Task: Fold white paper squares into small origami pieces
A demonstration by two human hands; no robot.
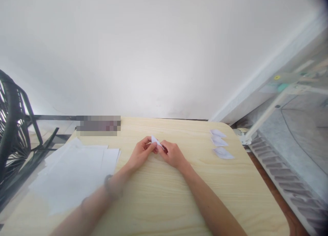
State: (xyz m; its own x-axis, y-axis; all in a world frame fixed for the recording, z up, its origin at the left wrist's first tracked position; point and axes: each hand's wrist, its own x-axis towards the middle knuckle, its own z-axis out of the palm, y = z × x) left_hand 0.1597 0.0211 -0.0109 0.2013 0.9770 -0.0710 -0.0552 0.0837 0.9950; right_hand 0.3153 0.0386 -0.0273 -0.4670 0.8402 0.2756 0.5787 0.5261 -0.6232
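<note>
A small folded piece of white paper [156, 142] is held between both hands above the middle of the table. My left hand [142, 151] pinches its left side, thumb across the front. From the right, my right hand [171, 153] grips the lower right corner with thumb and fingers. The paper shows a pointed tip at the top; its lower part is hidden by the fingers. Over on the right side of the table lie several folded paper pieces with pointed ends, among them a nearest one [223, 153] and a middle one [219, 140].
Loose white sheets [74, 174] lie overlapping on the left of the wooden table [159, 208]. A dark woven chair [12, 126] stands at the left. Behind the table rises a white wall [164, 58]. To the right are a pale metal pole [266, 114] and a grey cushioned surface [307, 143].
</note>
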